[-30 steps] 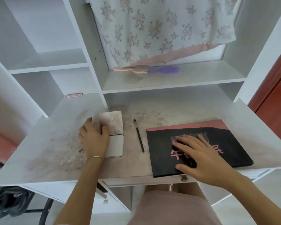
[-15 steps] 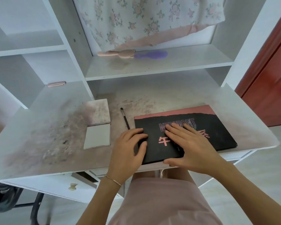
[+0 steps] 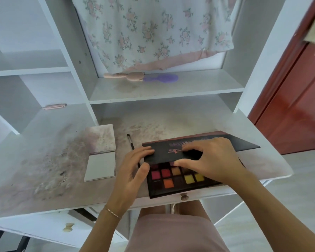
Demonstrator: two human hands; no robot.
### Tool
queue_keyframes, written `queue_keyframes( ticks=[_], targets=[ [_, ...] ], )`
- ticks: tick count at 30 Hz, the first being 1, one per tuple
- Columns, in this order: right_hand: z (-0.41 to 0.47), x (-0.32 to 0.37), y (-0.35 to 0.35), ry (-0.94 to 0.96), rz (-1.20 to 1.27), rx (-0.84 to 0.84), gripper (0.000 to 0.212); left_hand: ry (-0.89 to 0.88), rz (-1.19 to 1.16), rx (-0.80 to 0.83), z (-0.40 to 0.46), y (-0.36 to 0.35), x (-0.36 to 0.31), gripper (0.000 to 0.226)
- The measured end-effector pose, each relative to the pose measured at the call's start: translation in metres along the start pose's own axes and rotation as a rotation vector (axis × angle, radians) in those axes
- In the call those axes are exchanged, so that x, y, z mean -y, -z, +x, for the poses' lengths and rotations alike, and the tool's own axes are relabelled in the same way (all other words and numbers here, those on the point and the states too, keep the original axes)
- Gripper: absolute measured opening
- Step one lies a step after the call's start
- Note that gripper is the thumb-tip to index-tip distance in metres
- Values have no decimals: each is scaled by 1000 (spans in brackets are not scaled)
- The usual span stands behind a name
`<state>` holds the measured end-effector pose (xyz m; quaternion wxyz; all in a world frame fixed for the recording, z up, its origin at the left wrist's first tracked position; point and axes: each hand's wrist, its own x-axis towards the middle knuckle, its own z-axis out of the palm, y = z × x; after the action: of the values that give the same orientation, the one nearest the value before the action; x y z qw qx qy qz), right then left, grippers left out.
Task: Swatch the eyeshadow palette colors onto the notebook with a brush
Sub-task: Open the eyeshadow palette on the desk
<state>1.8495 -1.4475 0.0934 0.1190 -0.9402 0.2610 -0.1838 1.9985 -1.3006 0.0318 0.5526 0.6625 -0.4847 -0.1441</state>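
Note:
The black eyeshadow palette (image 3: pixel 173 186) lies at the desk's front edge, its lid (image 3: pixel 225 142) raised partway so that red, orange and yellow pans show. My right hand (image 3: pixel 209 160) grips the lid's front edge, fingers on top and thumb beneath. My left hand (image 3: pixel 133 171) holds the palette's left side, fingers on the lid's corner and thumb at the base. A thin black brush (image 3: pixel 131 142) lies on the desk just left of the palette, partly hidden by my left hand. The small notebook (image 3: pixel 102 153) lies open further left, with a blank lower page and a smudged upper page.
The white desk (image 3: pixel 44 170) is stained with powder on its left half. A pink and purple hairbrush (image 3: pixel 142 77) rests on the shelf above, under a hanging floral cloth (image 3: pixel 153 30). A small pink item (image 3: pixel 54 106) sits on the left shelf. A red door (image 3: pixel 298 106) stands at the right.
My left hand left the notebook and came to the palette's left side. Both hands have lifted the lid partway, and the colour pans have come into sight.

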Motion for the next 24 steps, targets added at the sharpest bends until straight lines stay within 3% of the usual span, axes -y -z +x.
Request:
queue_keyframes(
  ticks=[5, 9, 12, 16, 24],
  targets=[
    [17, 7, 12, 18, -44, -259, 48, -27, 50, -145, 29, -3, -10, 25],
    [31, 4, 13, 51, -68, -496, 42, 6, 83, -246, 48, -11, -18, 18],
    [39, -6, 12, 81, -14, -569, 32, -17, 92, -311, 60, -22, -26, 25],
    [45, -22, 7, 87, 14, -538, 28, 65, 125, -306, 77, -30, -31, 35],
    [41, -39, -25, 23, 70, -219, 45, 245, 41, -204, 102, -24, -9, 35]
  ],
)
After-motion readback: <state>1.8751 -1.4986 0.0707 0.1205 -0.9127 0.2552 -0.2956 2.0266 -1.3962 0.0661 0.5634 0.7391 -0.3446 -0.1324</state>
